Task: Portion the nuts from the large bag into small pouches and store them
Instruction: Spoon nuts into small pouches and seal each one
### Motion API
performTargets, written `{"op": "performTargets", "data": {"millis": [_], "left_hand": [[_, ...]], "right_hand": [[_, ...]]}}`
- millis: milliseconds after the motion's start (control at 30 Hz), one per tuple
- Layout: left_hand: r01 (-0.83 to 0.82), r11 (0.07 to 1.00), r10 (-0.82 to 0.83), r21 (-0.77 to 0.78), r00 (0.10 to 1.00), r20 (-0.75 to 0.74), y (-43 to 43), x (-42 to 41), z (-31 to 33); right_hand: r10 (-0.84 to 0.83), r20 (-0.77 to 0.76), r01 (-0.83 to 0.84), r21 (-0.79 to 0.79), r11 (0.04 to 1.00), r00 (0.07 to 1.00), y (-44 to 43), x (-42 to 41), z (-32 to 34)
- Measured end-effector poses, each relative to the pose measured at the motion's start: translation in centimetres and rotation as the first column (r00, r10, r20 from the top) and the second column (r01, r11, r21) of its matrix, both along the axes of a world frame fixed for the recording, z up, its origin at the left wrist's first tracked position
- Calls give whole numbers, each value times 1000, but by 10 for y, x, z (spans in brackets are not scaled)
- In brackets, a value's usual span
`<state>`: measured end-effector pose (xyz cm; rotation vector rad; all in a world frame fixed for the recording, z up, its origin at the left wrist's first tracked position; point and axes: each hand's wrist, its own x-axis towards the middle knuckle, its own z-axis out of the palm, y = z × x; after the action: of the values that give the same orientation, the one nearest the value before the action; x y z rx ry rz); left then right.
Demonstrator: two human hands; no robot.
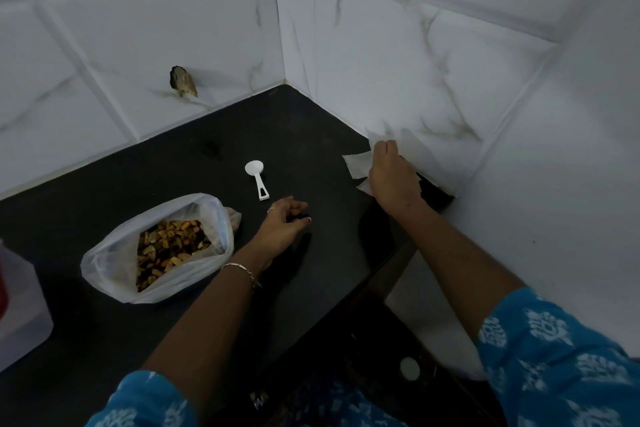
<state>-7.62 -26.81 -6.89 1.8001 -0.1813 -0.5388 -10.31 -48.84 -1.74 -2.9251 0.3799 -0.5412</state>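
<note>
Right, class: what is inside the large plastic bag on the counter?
The open large plastic bag holds mixed nuts, yellowish and dark pieces, seen through its mouth. How deep the pile goes cannot be seen: the bag's cloudy sides cover it.

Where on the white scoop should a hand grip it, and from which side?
Probably by the handle of the scoop, from the near side: it lies flat with the handle end toward the person and the bowl farther back.

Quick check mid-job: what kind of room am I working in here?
Probably a home kitchen corner: dark counter, white marbled wall tiles, and a bag of nuts with a white scoop near it.
</note>
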Motion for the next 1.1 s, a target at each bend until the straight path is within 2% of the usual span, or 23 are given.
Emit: {"op": "performTargets", "data": {"millis": [67,133,167,233,300,367,433,500,567,700,767,833,900,1100], "left_hand": [[-21,1000,20,-22,999,-36,-2,1,8],[-84,991,72,-100,991,-117,-2,0,23],[-117,982,93,-151,984,-154,-2,0,31],[-178,952,125,-250,969,-213,1,-1,45],[-256,902,168,-349,950,-262,8,1,56],[-331,836,202,-438,928,-314,18,0,68],[-397,768,235,-503,905,-355,34,-4,80],[-448,704,275,-551,887,-370,55,-9,89],[-469,674,308,-571,881,-360,76,-16,95],[-538,646,429,-542,843,-325,115,-33,100],[-596,600,491,-533,801,-343,132,-42,100],[-659,547,525,-517,751,-401,149,-54,101],[-689,536,524,-487,724,-448,162,-65,101],[-723,535,631,-437,686,-362,196,-100,85]], "right_hand": [[46,146,-75,197,978,988,-2,-1,9],[57,229,-161,471,867,972,2,-4,19],[44,240,-189,625,757,970,8,-6,25],[29,217,-209,884,419,976,27,-12,35],[60,218,-224,967,119,974,45,-16,40],[115,215,-210,976,-58,970,61,-17,43],[181,202,-177,973,-146,962,78,-16,44],[260,176,-137,977,-163,949,97,-13,44],[343,157,-115,984,-138,926,114,-10,44],[512,79,-96,995,7,856,152,-8,45],[564,53,-110,992,67,824,171,-10,42],[591,51,-147,982,117,805,191,-14,35],[602,64,-193,969,152,796,207,-21,30],[621,141,-332,921,204,771,239,-44,18]]}}
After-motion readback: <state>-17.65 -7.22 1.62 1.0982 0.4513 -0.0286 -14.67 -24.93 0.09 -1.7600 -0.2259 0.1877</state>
